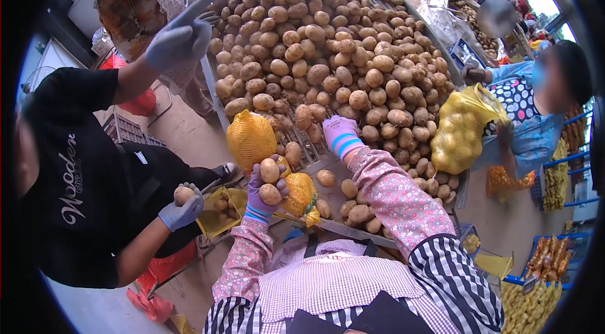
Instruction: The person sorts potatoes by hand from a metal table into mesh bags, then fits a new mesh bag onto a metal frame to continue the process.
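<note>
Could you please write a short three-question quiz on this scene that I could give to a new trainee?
1. True or false: the camera wearer's left hand is empty.
2. Multiple choice: what does the co-worker in the black shirt hold in the lower hand? A: a knife. B: a potato. C: a brush.
3. Short answer: which of the wearer's hands reaches to the heap of potatoes?

Key:
1. False; it holds potatoes.
2. B.
3. The right hand.
</note>
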`<state>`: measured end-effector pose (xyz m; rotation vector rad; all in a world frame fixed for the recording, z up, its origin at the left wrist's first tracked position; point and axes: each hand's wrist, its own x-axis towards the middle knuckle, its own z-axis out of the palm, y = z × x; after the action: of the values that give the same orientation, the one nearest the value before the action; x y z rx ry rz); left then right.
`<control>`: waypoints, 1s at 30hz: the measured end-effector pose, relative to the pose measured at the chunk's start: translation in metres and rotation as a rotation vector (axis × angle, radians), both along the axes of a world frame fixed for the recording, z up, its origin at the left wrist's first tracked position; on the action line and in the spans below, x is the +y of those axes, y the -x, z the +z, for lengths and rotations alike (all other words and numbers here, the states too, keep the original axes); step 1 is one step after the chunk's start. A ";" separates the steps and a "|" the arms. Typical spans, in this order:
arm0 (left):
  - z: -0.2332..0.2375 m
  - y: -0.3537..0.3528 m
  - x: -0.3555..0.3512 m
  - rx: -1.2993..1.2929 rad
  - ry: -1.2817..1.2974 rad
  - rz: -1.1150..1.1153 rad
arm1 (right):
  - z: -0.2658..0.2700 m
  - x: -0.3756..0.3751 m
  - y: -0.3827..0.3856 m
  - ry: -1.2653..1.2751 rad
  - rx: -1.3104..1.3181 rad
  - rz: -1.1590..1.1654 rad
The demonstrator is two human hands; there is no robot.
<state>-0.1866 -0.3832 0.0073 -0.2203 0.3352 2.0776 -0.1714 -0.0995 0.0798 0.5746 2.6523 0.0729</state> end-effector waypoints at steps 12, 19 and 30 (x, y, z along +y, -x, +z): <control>-0.001 -0.002 -0.001 -0.002 -0.077 0.006 | 0.030 0.016 -0.027 0.265 0.045 0.030; -0.007 0.000 -0.003 0.030 -0.094 -0.016 | -0.040 -0.032 -0.027 1.151 0.414 -0.356; 0.004 -0.006 0.000 0.002 -0.094 -0.005 | -0.066 -0.054 -0.019 1.148 0.350 -0.050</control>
<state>-0.1810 -0.3833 0.0111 -0.1607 0.2383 2.0833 -0.1523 -0.1535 0.0136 0.2420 2.4171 -1.5489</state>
